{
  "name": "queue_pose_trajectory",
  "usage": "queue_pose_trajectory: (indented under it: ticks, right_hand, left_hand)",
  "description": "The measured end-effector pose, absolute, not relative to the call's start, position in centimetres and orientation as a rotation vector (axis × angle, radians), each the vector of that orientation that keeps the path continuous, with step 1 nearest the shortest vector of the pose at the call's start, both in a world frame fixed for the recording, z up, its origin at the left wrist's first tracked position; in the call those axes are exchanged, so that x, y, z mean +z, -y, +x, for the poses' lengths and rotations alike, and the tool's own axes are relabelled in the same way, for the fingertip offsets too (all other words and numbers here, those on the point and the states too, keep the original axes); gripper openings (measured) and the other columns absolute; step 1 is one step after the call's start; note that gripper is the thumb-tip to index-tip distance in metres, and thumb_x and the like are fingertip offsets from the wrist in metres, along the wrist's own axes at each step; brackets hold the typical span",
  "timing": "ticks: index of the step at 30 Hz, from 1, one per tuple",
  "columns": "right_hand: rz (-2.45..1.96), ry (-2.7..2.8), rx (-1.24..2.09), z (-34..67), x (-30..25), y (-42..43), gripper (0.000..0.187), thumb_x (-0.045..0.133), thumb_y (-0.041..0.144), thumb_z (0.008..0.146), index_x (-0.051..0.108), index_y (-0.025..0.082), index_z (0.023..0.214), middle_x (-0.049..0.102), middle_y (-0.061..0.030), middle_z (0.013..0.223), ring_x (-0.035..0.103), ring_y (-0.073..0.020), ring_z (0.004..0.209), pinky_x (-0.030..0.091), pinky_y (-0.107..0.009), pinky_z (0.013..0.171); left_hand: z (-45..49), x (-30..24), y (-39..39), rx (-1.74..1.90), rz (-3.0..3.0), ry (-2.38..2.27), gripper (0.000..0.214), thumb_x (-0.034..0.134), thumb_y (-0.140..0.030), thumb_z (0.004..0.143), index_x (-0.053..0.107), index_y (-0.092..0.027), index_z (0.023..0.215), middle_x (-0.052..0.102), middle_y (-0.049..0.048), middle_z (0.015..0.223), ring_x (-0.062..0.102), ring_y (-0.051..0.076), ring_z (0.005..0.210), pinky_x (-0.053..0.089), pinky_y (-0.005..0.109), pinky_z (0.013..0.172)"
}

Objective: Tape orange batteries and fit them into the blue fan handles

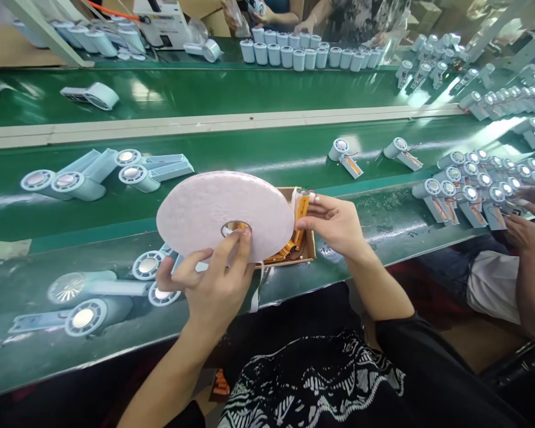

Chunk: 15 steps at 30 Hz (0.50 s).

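Observation:
A large pale roll of tape is tilted toward me over the near bench. My left hand is closed on it, fingertips at the hole in its centre. A strip of tape hangs below the roll. My right hand pinches an orange battery beside the roll's right edge. Under both sits a shallow cardboard box with more orange batteries and thin wires, partly hidden by the roll.
Light-blue handheld fan bodies lie left of my hands, and more fans rest on the green belt. Many fans crowd the right, near a co-worker's hands. Blue cups line the far side, near other people.

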State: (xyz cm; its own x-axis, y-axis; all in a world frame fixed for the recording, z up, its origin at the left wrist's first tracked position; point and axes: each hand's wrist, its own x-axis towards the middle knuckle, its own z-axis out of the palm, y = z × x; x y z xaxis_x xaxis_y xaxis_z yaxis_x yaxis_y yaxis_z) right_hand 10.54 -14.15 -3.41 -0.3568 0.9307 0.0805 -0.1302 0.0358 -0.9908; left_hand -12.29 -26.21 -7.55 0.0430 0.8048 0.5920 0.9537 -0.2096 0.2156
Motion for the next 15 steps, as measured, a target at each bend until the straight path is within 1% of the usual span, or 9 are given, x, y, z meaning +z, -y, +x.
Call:
queue_pose_trajectory:
  ticks: [2, 4, 6, 8, 10, 12, 13, 15]
  right_hand:
    - [-0.878, 1.083, 1.393, 8.9, -5.2, 15.2, 0.052, 0.095, 0.045, 0.073, 0.079, 0.022, 0.117, 0.083, -0.0063, 0.111, 0.079, -0.0260, 0.108, 0.067, -0.045, 0.101]
    - [-0.858, 0.878, 1.339, 7.7, -6.4, 15.8, 0.053, 0.091, 0.048, 0.077, 0.075, 0.023, 0.121, 0.082, -0.0075, 0.117, 0.078, -0.0257, 0.111, 0.067, -0.045, 0.102]
    - [-0.825, 0.834, 1.341, 8.0, -6.4, 15.2, 0.048, 0.090, 0.044, 0.079, 0.075, 0.024, 0.119, 0.081, -0.0075, 0.118, 0.078, -0.0257, 0.112, 0.067, -0.045, 0.101]
    - [-0.770, 0.871, 1.287, 10.0, -5.0, 13.3, 0.042, 0.091, 0.039, 0.078, 0.075, 0.025, 0.113, 0.080, -0.0060, 0.116, 0.077, -0.0250, 0.112, 0.067, -0.042, 0.100]
    - [-0.694, 0.843, 1.065, 13.0, -3.3, 10.6, 0.038, 0.088, 0.037, 0.082, 0.075, 0.028, 0.116, 0.077, -0.0032, 0.119, 0.074, -0.0217, 0.119, 0.066, -0.037, 0.101]
    - [-0.646, 0.787, 0.856, 16.1, -2.3, 8.6, 0.038, 0.085, 0.038, 0.086, 0.073, 0.032, 0.122, 0.074, -0.0008, 0.124, 0.071, -0.0183, 0.123, 0.065, -0.033, 0.101]
    - [-0.649, 0.787, 0.827, 17.4, -2.2, 8.1, 0.044, 0.087, 0.038, 0.084, 0.071, 0.035, 0.125, 0.073, 0.0004, 0.124, 0.071, -0.0174, 0.121, 0.066, -0.032, 0.099]
    - [-0.699, 0.820, 0.846, 19.3, -2.9, 8.6, 0.060, 0.094, 0.036, 0.075, 0.069, 0.040, 0.129, 0.073, 0.0022, 0.119, 0.074, -0.0166, 0.111, 0.067, -0.032, 0.092]
  left_hand:
    - [-10.2, -8.1, 26.3, -0.917, -1.995, 1.762, 0.085, 0.080, -0.046, 0.092, 0.043, -0.027, 0.166, 0.071, 0.0167, 0.124, 0.053, 0.035, 0.107, 0.042, 0.057, 0.097]
    - [-8.1, -8.5, 26.4, -0.962, -1.939, 1.735, 0.095, 0.080, -0.054, 0.091, 0.037, -0.021, 0.169, 0.069, 0.0168, 0.116, 0.054, 0.034, 0.103, 0.043, 0.051, 0.092]
    - [-6.7, -8.7, 26.4, -1.016, -1.931, 1.764, 0.095, 0.079, -0.057, 0.092, 0.037, -0.020, 0.169, 0.067, 0.0155, 0.112, 0.054, 0.033, 0.101, 0.043, 0.049, 0.092]
    - [-6.4, -8.8, 26.3, -0.980, -1.978, 1.801, 0.088, 0.078, -0.057, 0.093, 0.044, -0.022, 0.166, 0.067, 0.0149, 0.113, 0.054, 0.033, 0.103, 0.043, 0.050, 0.094]
    - [-7.2, -8.7, 25.8, -0.827, -2.077, 1.884, 0.082, 0.079, -0.057, 0.091, 0.052, -0.023, 0.160, 0.069, 0.0157, 0.118, 0.054, 0.035, 0.108, 0.043, 0.052, 0.097]
    - [-8.7, -8.1, 25.1, -0.611, -2.231, 1.996, 0.084, 0.083, -0.060, 0.086, 0.057, -0.022, 0.156, 0.070, 0.0172, 0.126, 0.054, 0.037, 0.114, 0.042, 0.055, 0.101]
    - [-9.6, -7.5, 24.5, -0.520, -2.334, 2.032, 0.089, 0.085, -0.063, 0.082, 0.058, -0.022, 0.156, 0.069, 0.0177, 0.132, 0.054, 0.039, 0.118, 0.042, 0.056, 0.103]
    - [-11.8, -6.0, 22.9, -0.427, -2.563, 2.028, 0.098, 0.085, -0.072, 0.076, 0.057, -0.023, 0.156, 0.066, 0.0164, 0.144, 0.053, 0.040, 0.128, 0.044, 0.056, 0.108]
